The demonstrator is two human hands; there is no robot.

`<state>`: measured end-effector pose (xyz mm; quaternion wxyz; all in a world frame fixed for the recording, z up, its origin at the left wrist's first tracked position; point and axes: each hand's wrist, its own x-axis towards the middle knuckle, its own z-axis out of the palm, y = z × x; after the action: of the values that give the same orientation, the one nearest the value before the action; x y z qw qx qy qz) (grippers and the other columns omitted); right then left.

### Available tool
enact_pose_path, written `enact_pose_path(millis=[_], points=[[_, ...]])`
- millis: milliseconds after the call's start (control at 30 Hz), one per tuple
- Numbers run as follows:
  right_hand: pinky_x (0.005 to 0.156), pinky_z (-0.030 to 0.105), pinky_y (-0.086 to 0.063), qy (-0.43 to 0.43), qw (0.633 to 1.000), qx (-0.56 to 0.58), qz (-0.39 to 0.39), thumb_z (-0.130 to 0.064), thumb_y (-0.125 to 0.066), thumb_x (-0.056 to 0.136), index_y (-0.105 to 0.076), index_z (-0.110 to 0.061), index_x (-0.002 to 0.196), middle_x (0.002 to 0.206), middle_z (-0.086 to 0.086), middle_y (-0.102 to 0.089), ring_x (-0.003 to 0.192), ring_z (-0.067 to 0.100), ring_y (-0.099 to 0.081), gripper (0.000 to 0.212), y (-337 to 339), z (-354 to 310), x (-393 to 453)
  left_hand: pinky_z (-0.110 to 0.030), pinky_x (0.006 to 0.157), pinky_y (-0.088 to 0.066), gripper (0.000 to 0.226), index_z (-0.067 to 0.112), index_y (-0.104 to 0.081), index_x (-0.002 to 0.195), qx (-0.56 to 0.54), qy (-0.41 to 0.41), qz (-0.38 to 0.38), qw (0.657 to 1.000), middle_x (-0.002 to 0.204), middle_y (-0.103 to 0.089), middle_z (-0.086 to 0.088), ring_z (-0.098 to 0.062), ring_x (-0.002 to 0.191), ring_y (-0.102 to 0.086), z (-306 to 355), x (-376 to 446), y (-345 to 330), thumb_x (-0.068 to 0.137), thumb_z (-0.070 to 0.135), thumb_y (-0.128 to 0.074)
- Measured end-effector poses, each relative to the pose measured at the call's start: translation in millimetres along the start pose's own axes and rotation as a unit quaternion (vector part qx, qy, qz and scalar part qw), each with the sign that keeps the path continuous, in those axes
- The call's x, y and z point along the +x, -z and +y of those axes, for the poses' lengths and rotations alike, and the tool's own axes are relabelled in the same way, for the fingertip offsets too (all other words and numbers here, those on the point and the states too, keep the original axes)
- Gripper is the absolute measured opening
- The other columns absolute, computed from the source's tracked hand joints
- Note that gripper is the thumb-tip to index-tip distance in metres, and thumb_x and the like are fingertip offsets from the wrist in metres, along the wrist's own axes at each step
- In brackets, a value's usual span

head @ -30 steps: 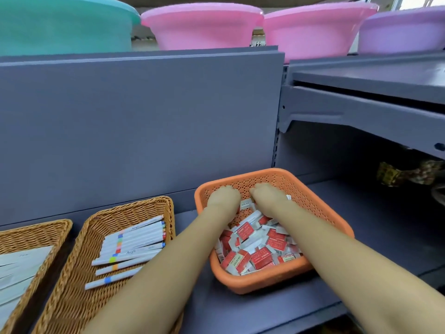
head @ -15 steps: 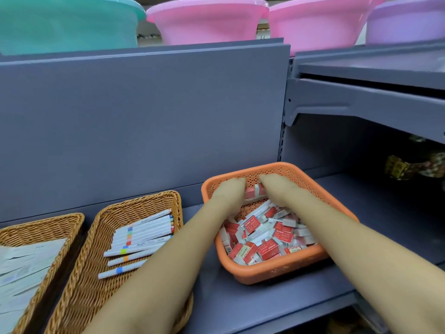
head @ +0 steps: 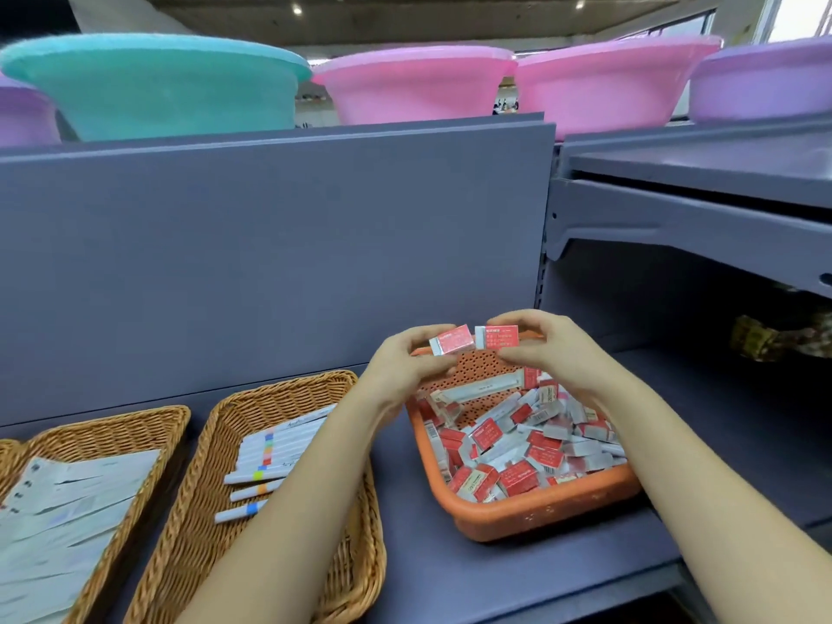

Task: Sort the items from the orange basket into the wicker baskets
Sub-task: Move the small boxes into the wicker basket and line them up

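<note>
An orange plastic basket (head: 531, 517) on the grey shelf holds several red-and-white erasers (head: 517, 475) and a long white pen (head: 484, 388) against its far wall. Above its far edge, my left hand (head: 405, 367) pinches one red eraser (head: 451, 340) and my right hand (head: 544, 342) pinches another red eraser (head: 497, 337), the two side by side. To the left, a wicker basket (head: 202, 497) holds several white pens with coloured bands (head: 270, 457). A second wicker basket (head: 130, 421) at the far left holds white flat packets (head: 58, 511).
A grey back panel (head: 270, 263) rises behind the baskets. On top stand teal (head: 157, 87), pink (head: 414, 83) and purple (head: 765, 83) plastic basins. A shelf bracket (head: 630, 231) juts out at the right, with a dark bundle (head: 774, 335) under it. The shelf's front edge (head: 540, 596) runs close below.
Both hands have risen out of the orange basket, each now pinching a red eraser above its far rim. The camera has tilted up, showing more of the basins.
</note>
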<state>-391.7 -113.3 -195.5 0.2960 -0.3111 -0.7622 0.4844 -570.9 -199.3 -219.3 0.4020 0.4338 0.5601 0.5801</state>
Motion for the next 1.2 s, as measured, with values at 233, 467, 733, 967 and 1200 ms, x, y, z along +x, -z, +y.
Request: enact_pose_path(millis=[233,467,733,967,1200], points=[[0.084,0.027,-0.054,0.055,0.998,-0.031,0.005,-0.007,-0.069,0.082,-0.065,-0.03,0.106,0.108,-0.008,-0.063,0.092,0.008,-0.067,0.033,-29.7,1.4,-16.0,-0.019,0.074,-0.055,0.036,0.025,-0.065,0.106,0.186,-0.081,0.059,0.977,0.099,-0.07,-0.002,-0.011,0.083,-0.069,6.3,-47.7,17.9,0.081,-0.001,-0.068],[0.084,0.032,-0.055,0.078,0.997,0.018,-0.012,-0.01,-0.069,0.083,-0.061,-0.027,0.101,0.098,-0.005,-0.068,0.084,0.011,-0.069,0.026,-60.9,-12.8,-24.3,-0.014,0.061,-0.049,0.021,0.011,-0.062,0.105,0.138,-0.064,0.088,0.984,0.078,-0.067,-0.006,-0.003,0.065,-0.064,14.5,-81.7,45.8,0.085,0.005,-0.067],[0.062,0.022,-0.055,0.084,0.994,0.067,0.005,-0.02,-0.058,0.091,-0.063,-0.008,0.089,0.079,0.009,-0.063,0.064,0.007,-0.064,0.012,-134.0,-44.4,-32.4,-0.016,0.054,-0.049,0.027,0.007,-0.065,0.093,0.073,-0.037,0.105,0.991,0.061,-0.062,0.008,-0.004,0.055,-0.057,27.4,-117.6,101.9,0.097,0.028,-0.049],[0.051,0.018,-0.047,0.055,0.995,0.061,0.057,-0.026,-0.056,0.093,-0.063,-0.011,0.07,0.051,-0.009,-0.056,0.049,0.012,-0.059,0.028,-214.4,-66.8,-42.3,-0.018,0.048,-0.046,0.021,0.008,-0.063,0.098,0.059,-0.039,0.096,0.993,0.069,-0.061,-0.001,-0.009,0.054,-0.056,22.0,-153.6,169.3,0.097,0.025,-0.051],[0.06,0.024,-0.056,0.031,0.99,0.128,0.049,-0.014,-0.061,0.09,-0.067,-0.015,0.084,0.072,0.0,-0.064,0.058,0.015,-0.065,0.008,-266.3,-90.0,-49.2,-0.017,0.048,-0.046,0.014,0.019,-0.063,0.104,0.044,-0.056,0.068,0.995,0.068,-0.063,0.0,-0.009,0.055,-0.057,18.2,-178.3,223.5,0.096,0.018,-0.052]])
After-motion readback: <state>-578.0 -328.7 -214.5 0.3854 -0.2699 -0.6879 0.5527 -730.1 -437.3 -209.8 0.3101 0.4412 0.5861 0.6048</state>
